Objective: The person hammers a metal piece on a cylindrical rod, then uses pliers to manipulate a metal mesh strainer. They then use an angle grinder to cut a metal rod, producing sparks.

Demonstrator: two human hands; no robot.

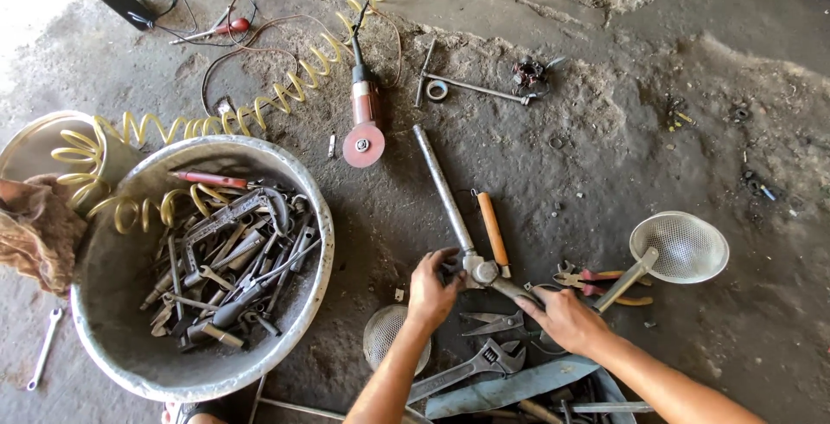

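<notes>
- Lying nearest the camera, below the hands: an adjustable wrench (471, 367) with jaws open, beside a grey flat blade-like metal piece (510, 387).
- Gripping the joint of a long metal shaft (443, 187): left hand (432, 287), fingers curled tight around the dark fitting at the shaft's lower end.
- Pressing just right of that joint: right hand (564, 316), fingers closed over a dark metal part that continues from the shaft; exact grasp partly hidden by the knuckles.
- Resting against the shaft just above the joint: an orange-handled tool (493, 229), angled alongside it.
- Sitting right of the shaft joint, behind the right hand: red-and-yellow pliers (596, 283), then a wire-mesh strainer (681, 247) with its flat handle pointing toward the hand.
- Showing under the left forearm, below the shaft joint: a second small mesh strainer (386, 331) and dark scissors-like pliers (491, 324).
- Standing well left of the shaft: a large battered metal basin (303, 299) crowded with wrenches and other hand tools, a yellow coiled air hose (199, 126) draped over its rim.
- Lying left of the basin: a lone spanner (43, 348) on the dirt floor.
- Lying beyond the shaft's upper end: a red angle grinder (364, 121), disc downward.
- Farther still from the shaft: a T-handled rod (471, 87) with a ring beside it.
</notes>
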